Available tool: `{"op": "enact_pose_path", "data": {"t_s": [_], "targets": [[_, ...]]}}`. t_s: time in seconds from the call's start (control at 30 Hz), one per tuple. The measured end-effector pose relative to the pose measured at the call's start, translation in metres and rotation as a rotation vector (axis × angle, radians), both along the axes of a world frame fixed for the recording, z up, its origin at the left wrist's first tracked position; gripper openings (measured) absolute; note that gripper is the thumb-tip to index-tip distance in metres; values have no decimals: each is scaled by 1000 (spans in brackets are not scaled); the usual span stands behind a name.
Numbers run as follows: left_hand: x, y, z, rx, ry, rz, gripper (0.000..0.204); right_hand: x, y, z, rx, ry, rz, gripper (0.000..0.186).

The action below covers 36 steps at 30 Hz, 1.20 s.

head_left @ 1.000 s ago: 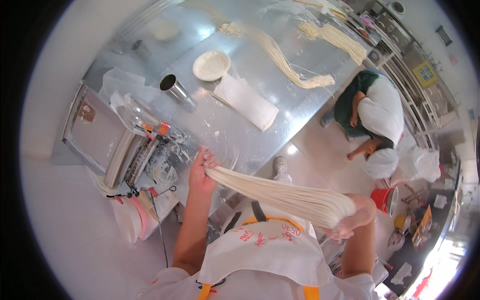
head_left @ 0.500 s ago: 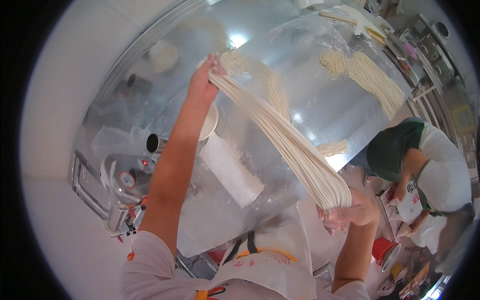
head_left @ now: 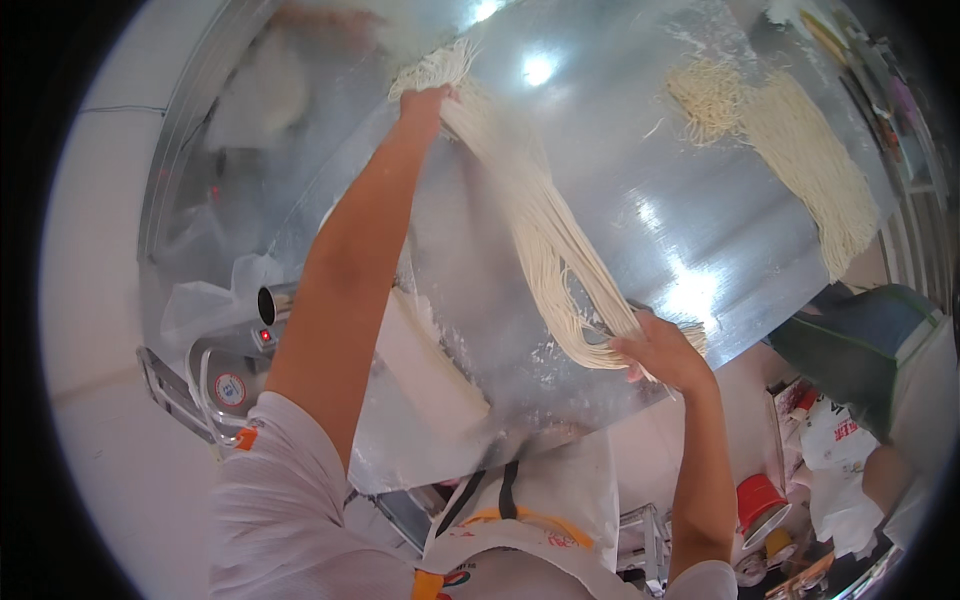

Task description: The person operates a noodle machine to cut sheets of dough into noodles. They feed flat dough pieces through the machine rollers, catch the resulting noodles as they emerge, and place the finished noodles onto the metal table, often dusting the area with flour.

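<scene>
A long bundle of pale noodles (head_left: 560, 215) stretches slantwise over the metal table (head_left: 640, 160), from far left to near right. Its far end is closed inside my left hand (head_left: 428, 105), with a clump of loose noodle ends (head_left: 440, 65) just beyond it. My right hand (head_left: 665, 352) grips the near end close to the table's front edge, and some strands droop in a loop beside it. Further noodle ends show past that hand's knuckles. The fingertips of my left hand are partly hidden.
Cut noodles (head_left: 815, 170) lie spread at the right, next to a tangled heap (head_left: 705, 100). A floury white slab (head_left: 430, 355) rests near my left forearm. Steel equipment (head_left: 225, 380) with a red light stands at the left. A person in a green apron (head_left: 850, 345) is at the right, above a red bucket (head_left: 762, 505).
Both hands have moved away from me and lower over the table with the noodles. The taut bundle has become looser, with drooping strands. The person at the right has shifted.
</scene>
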State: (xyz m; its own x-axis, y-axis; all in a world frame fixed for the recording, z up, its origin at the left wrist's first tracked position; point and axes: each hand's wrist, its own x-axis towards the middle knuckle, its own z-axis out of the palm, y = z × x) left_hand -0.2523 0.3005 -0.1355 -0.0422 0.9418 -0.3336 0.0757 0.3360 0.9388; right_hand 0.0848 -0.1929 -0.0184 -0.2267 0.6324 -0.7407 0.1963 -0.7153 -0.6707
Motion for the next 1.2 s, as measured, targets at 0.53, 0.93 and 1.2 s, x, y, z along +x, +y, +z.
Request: {"op": "enact_pose_path", "data": {"t_s": [0.53,0.93,1.2], "targets": [[-169,-499,77,8,1379,-126,49,-172,-41,6,590,-208,19,27],[-173,-606,96,-277,656,123,34,-355,-92,-13,785,-582,226,61],[-249,-604,107,-330,-15,68,39,-386,-81,-13,451,-393,-70,38]]}}
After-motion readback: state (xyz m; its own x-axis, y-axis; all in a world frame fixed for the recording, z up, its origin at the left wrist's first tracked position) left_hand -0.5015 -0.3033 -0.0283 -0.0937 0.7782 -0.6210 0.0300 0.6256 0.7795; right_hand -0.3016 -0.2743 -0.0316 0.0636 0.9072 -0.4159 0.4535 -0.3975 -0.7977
